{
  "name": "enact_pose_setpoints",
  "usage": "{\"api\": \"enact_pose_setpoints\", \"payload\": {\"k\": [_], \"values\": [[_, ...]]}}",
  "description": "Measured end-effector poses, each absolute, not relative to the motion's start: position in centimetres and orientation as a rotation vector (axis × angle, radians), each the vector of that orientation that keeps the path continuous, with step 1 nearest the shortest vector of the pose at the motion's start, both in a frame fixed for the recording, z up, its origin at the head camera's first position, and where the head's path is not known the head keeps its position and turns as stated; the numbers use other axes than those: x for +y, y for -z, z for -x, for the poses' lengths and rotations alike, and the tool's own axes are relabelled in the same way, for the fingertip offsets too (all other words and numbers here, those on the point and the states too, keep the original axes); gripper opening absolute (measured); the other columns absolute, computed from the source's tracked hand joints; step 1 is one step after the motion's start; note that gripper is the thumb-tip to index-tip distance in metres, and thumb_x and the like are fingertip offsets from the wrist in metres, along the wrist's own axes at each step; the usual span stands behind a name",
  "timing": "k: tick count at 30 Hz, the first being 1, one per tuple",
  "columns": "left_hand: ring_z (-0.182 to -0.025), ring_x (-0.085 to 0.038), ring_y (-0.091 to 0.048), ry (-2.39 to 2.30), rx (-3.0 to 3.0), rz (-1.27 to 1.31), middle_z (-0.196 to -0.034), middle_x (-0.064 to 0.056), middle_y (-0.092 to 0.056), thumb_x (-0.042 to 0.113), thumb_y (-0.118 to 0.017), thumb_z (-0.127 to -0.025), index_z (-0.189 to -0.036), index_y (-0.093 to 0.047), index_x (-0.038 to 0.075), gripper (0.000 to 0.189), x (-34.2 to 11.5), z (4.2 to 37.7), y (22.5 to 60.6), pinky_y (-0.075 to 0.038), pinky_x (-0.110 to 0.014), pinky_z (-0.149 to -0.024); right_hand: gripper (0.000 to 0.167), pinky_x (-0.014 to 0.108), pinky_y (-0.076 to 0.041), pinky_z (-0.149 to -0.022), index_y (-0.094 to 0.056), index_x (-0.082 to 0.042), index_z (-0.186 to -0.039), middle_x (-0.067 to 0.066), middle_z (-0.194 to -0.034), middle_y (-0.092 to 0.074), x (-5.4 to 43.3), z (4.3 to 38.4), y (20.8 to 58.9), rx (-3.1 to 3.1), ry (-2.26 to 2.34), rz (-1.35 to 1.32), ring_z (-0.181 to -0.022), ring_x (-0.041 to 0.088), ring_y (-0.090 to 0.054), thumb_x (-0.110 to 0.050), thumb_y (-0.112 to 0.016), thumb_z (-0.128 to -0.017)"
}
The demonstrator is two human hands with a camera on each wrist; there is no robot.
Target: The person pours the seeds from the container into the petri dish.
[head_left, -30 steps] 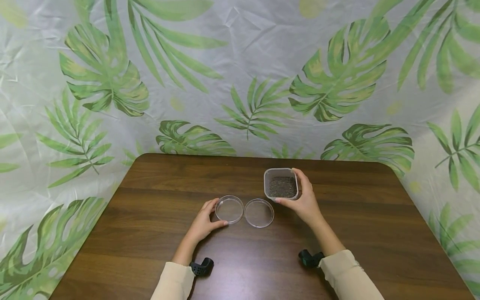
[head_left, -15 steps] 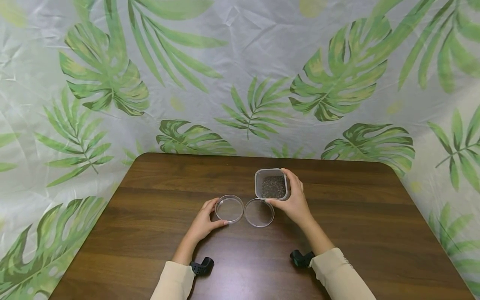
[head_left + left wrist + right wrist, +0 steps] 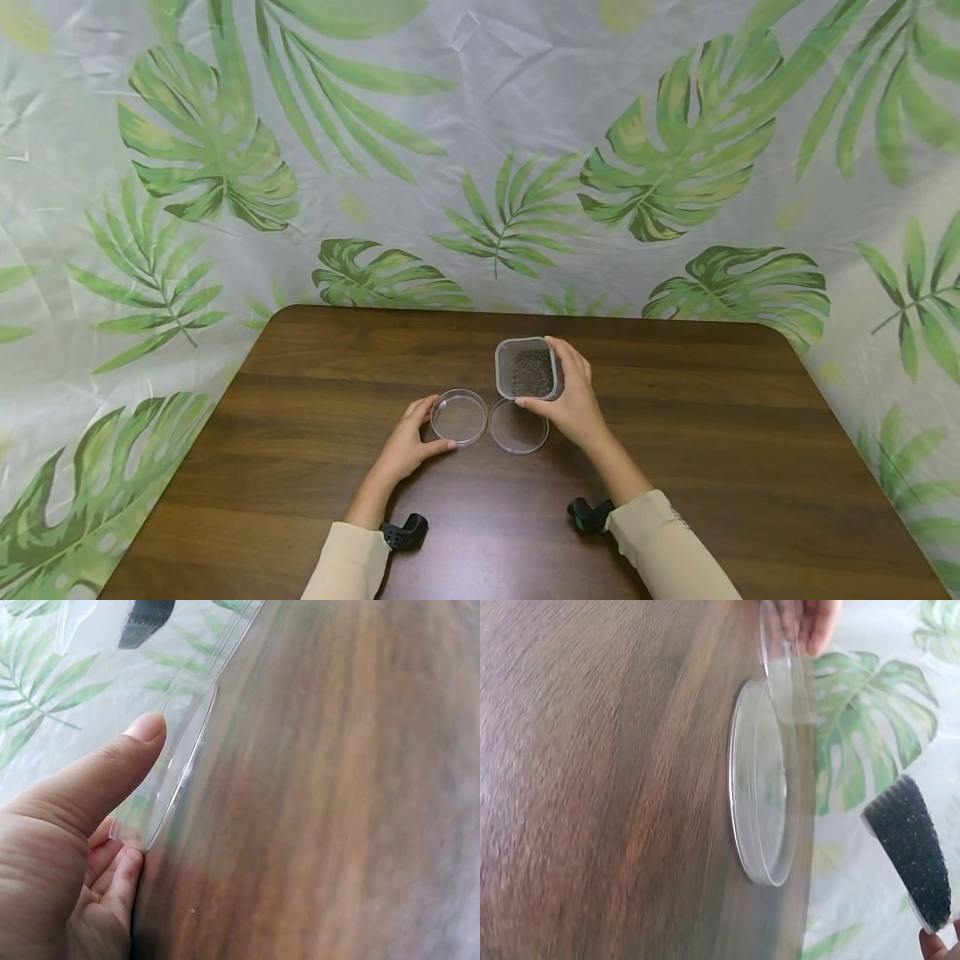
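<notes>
- Right hand, head view: grips the clear tub, raised by the right dish; grains lie inside, none visible there or in the left dish, so all seems left to transfer.
- Left wrist: left hand pinches left dish's rim.
- Right wrist: tub's mouth tips toward left dish; no clear long axis.

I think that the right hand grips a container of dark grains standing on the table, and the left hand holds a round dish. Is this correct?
Not quite: the container of dark grains is held in the right hand above the table, as the right wrist view shows. The rest is right.
</notes>
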State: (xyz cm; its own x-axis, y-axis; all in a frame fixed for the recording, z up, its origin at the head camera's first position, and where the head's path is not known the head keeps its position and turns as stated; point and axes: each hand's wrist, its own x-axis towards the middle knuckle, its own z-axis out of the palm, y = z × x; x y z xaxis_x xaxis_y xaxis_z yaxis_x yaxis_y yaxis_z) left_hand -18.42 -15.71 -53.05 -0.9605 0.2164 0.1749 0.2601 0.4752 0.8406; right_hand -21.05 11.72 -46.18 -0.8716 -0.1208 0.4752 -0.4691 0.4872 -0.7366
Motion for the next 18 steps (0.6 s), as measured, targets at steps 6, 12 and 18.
{"api": "enact_pose_setpoints", "payload": {"k": [6,12,18], "values": [[-0.111,-0.031,-0.047,1.533,-2.657,0.425,-0.125,-0.016,-0.042,0.019,-0.081,-0.066,-0.131,-0.04,-0.001,0.08,-15.7,18.4,53.0,-0.038,-0.039,-0.094,0.096,0.05,-0.027,-0.095,-0.036,-0.02,-0.134,0.003,-0.135,-0.034,11.0,21.1,46.3,-2.396,-1.302,-0.511,-0.124,0.027,-0.022,-0.028,-0.087,-0.054],[-0.111,-0.031,-0.047,1.539,-2.652,0.429,-0.125,-0.016,-0.042,0.02,-0.081,-0.065,-0.132,-0.04,-0.001,0.081,-15.7,18.4,53.0,-0.037,-0.039,-0.094,0.097,0.05,-0.022,-0.098,-0.036,-0.019,-0.135,0.003,-0.136,-0.034,10.4,21.0,46.4,-2.399,-1.237,-0.558,-0.124,0.028,-0.021,-0.027,-0.087,-0.053],[-0.111,-0.031,-0.047,1.531,-2.66,0.424,-0.125,-0.016,-0.042,0.02,-0.081,-0.065,-0.132,-0.04,-0.001,0.08,-15.7,18.4,52.9,-0.037,-0.039,-0.094,0.096,0.049,-0.018,-0.099,-0.036,-0.018,-0.135,0.004,-0.135,-0.035,10.1,21.0,46.6,-2.403,-1.184,-0.599,-0.124,0.03,-0.022,-0.026,-0.087,-0.054]]}}
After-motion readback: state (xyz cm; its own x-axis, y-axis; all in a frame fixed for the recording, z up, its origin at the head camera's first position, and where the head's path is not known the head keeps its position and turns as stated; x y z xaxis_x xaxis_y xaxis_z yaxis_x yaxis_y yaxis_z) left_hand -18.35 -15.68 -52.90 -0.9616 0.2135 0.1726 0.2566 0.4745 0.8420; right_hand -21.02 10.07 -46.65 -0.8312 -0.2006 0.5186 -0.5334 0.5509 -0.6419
